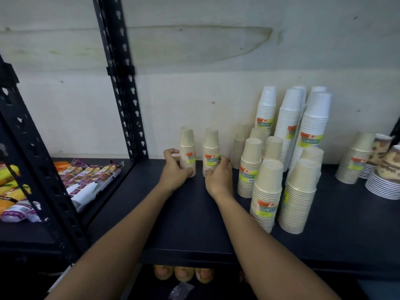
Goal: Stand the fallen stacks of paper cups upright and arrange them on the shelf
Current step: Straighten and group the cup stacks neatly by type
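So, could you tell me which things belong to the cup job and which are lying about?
Job: left hand holding left beige stack; right hand holding right beige stack; other beige stacks; white stacks; patterned cups.
Lying about: snack packets; crumpled plastic.

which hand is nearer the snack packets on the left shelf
Left. The left hand grips a tan cup stack, on the side toward the snack packets; the right hand grips the neighbouring tan stack, farther right and away from them.

Left hand (173, 167) and right hand (218, 176) each grip an upright cup stack on the shelf (173, 224).
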